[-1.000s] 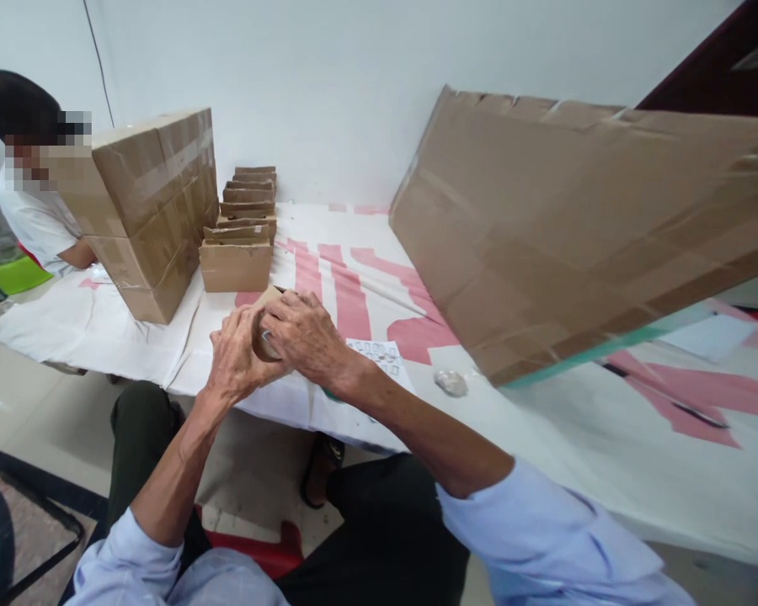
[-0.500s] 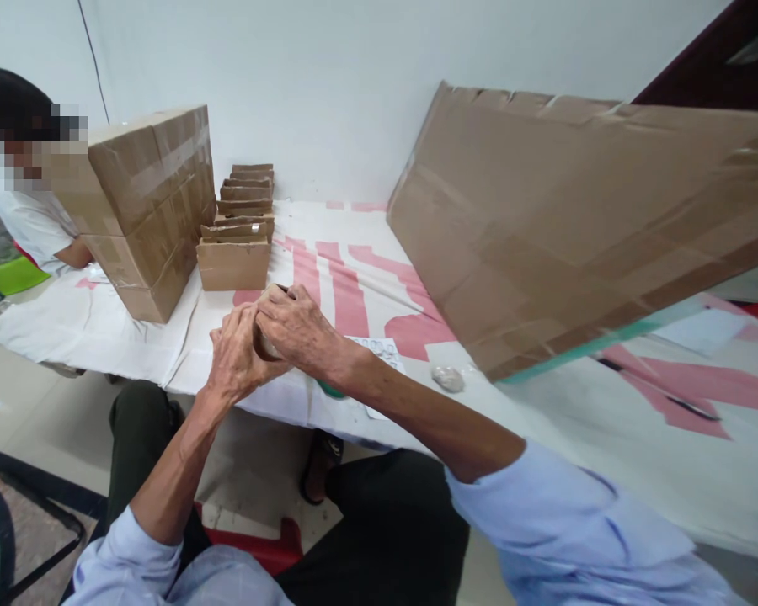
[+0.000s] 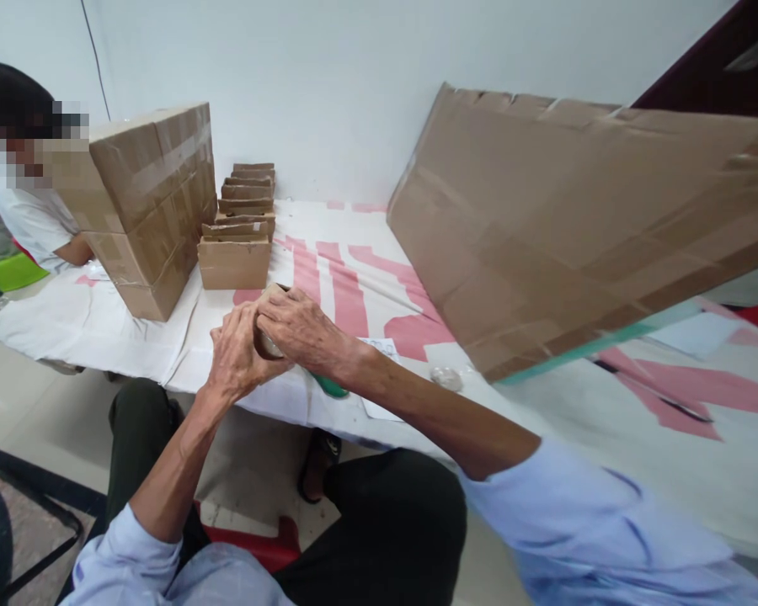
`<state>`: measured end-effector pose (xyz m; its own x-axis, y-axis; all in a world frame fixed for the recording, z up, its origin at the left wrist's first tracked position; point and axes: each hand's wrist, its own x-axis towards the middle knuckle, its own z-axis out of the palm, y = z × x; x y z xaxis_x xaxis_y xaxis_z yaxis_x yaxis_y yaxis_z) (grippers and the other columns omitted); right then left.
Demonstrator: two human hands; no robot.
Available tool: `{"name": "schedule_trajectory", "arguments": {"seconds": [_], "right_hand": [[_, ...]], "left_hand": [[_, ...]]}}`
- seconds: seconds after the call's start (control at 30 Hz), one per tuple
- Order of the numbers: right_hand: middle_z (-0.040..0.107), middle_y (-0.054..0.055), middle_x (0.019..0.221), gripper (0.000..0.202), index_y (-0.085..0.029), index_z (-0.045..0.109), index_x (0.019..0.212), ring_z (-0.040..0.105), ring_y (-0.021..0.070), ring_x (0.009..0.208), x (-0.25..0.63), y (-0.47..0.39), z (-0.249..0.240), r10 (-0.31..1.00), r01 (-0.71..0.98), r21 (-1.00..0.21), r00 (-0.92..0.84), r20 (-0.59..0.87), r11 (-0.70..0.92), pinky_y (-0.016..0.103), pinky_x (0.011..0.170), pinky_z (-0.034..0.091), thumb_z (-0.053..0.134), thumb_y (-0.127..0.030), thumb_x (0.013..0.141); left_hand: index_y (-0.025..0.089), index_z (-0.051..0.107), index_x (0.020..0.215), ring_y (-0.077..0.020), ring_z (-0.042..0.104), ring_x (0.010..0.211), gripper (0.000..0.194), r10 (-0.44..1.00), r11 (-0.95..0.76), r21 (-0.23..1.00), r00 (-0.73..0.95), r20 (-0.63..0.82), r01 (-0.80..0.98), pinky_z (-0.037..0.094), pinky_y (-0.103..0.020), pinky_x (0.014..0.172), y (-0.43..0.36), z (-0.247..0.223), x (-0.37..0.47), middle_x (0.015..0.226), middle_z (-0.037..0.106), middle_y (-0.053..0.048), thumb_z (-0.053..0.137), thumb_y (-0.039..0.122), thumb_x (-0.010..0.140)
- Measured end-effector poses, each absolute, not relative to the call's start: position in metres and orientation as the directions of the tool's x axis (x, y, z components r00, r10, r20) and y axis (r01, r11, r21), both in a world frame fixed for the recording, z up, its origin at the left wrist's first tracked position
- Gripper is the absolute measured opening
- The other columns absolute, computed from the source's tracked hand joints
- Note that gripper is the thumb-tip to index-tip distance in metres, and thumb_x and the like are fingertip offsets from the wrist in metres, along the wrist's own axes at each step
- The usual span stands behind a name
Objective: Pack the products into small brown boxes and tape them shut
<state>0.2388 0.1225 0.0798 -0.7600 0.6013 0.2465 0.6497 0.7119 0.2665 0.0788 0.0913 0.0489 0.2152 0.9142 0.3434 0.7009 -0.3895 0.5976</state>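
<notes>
Both my hands are closed around a small brown object [image 3: 269, 343] that looks like cardboard, above the table's front edge. My left hand [image 3: 235, 353] grips it from the left and below. From the right and above, my right hand [image 3: 296, 320] has its bent fingers over the top. Much of the object is covered, so I cannot make out its full shape. A green item [image 3: 332, 385] lies just under my right wrist. Beside it is a printed white sheet [image 3: 379, 411], partly covered by my forearm.
Taped cardboard boxes [image 3: 157, 202] are stacked at left, next to a row of small open boxes [image 3: 235, 263]. A large cardboard panel [image 3: 574, 227] leans at right. A clear plastic packet [image 3: 445, 379] rests on the cloth-covered table [image 3: 379, 295]. A co-worker [image 3: 29, 202] sits at far left.
My right forearm and elbow have shifted slightly right and down, showing more of the green item. Both hands keep their hold on the brown object.
</notes>
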Motion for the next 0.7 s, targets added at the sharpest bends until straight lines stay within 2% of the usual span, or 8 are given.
{"name": "schedule_trajectory", "arguments": {"seconds": [0.3, 0.53, 0.7], "right_hand": [[0.072, 0.022, 0.116, 0.029, -0.007, 0.075, 0.112, 0.054, 0.0337, 0.111, 0.2347, 0.1221, 0.0771, 0.614, 0.664, 0.308, -0.747, 0.254, 0.681, 0.045, 0.090, 0.041, 0.050, -0.005, 0.099], [0.073, 0.019, 0.113, 0.025, -0.009, 0.075, 0.110, 0.055, 0.0320, 0.109, 0.2389, 0.1249, 0.0774, 0.599, 0.650, 0.263, -0.760, 0.254, 0.713, 0.043, 0.093, 0.042, 0.051, -0.010, 0.103], [0.073, 0.021, 0.112, 0.026, -0.006, 0.075, 0.112, 0.056, 0.0333, 0.109, 0.2376, 0.1257, 0.0762, 0.596, 0.646, 0.305, -0.763, 0.248, 0.700, 0.044, 0.092, 0.041, 0.052, -0.007, 0.100]], "left_hand": [[0.024, 0.052, 0.143, -0.0409, 0.057, 0.137, 0.084, 0.918, -0.377, 0.588, 0.201, 0.343, 0.716, 0.046, -0.059, 0.109, 0.0914, 0.0457, 0.0791, 0.144, 0.064, -0.015, 0.090, 0.042, 0.070], [0.024, 0.052, 0.144, -0.0407, 0.057, 0.136, 0.085, 0.907, -0.397, 0.575, 0.210, 0.365, 0.715, 0.046, -0.057, 0.108, 0.0936, 0.0429, 0.0801, 0.143, 0.065, -0.014, 0.090, 0.045, 0.070], [0.024, 0.053, 0.143, -0.0406, 0.059, 0.133, 0.086, 0.909, -0.389, 0.564, 0.202, 0.365, 0.729, 0.047, -0.056, 0.106, 0.0928, 0.0428, 0.0803, 0.140, 0.066, -0.015, 0.091, 0.045, 0.069]]}}
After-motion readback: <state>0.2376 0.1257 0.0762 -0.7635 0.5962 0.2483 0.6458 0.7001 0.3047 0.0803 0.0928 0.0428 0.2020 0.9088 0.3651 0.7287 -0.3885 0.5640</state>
